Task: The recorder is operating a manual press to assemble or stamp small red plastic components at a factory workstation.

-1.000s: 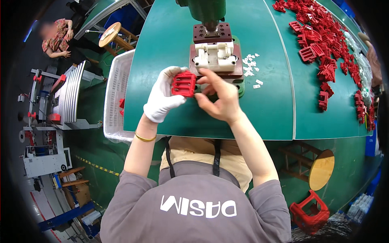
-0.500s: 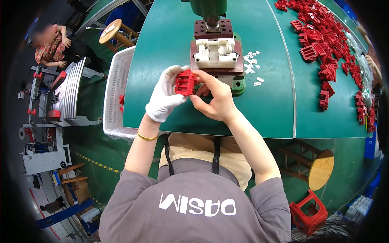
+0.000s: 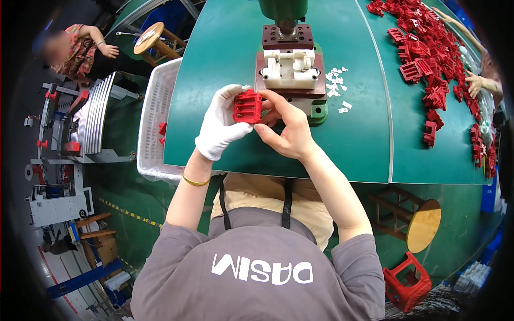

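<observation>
The left hand [image 3: 215, 131] wore a white glove and gripped a red plastic piece [image 3: 247, 107] by its left side. The thumb was below and the fingers were above. The right hand [image 3: 289, 125] was bare and bent around the right side of the red piece. Its thumb and pointing finger were at the edge, but I cannot tell if they pinched it tight. The red piece was up over the near part of the green table [image 3: 348, 150], just to the near left of a press [image 3: 284, 10]. It had slots running across it.

On the press sat a white holder [image 3: 292, 80], and a dark red block [image 3: 287, 36] was just past it. Little white bits [image 3: 335, 85] lay on the table to the right of the press. Farther right there was a big messy pile of red pieces [image 3: 420, 59]. Another person's hand [image 3: 474, 84] was open near the right edge of that pile, by a clear plastic bag [image 3: 484, 109].

A white basket [image 3: 151, 107] stood at the table's left edge, with some red pieces [image 3: 162, 134] in it. A round wooden stool [image 3: 424, 226] and a red stool [image 3: 408, 286] stood at the near right.
</observation>
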### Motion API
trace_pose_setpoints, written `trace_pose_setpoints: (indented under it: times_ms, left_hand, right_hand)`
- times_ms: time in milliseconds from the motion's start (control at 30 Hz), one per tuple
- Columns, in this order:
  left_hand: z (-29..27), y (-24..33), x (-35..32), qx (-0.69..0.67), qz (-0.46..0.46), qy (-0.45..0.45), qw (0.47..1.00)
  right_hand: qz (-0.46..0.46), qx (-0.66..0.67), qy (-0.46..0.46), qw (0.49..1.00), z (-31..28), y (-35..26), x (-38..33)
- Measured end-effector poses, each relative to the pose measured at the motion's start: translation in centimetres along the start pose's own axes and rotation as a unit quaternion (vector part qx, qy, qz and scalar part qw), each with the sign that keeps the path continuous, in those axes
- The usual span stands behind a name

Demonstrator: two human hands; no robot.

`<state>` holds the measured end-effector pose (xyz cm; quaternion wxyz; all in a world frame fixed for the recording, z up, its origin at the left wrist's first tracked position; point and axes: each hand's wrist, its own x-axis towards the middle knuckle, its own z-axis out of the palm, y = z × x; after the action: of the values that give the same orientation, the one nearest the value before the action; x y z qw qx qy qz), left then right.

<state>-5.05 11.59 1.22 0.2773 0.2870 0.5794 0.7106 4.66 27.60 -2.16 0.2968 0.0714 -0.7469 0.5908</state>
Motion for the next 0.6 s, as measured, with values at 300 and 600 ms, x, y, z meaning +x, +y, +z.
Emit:
trace_pose_setpoints:
  times_ms: [300, 600]
  left_hand:
    - [1.3, 0.6, -0.8, 0.23, 0.113, 0.06, 0.965]
    - [1.7, 0.7, -1.4, 0.279, 0.153, 0.076, 0.945]
  right_hand:
    - [0.175, 0.284, -0.024, 0.942, -0.2, -0.7, 0.0]
    - [0.207, 0.357, -0.075, 0.908, -0.7, 0.1, 0.2]
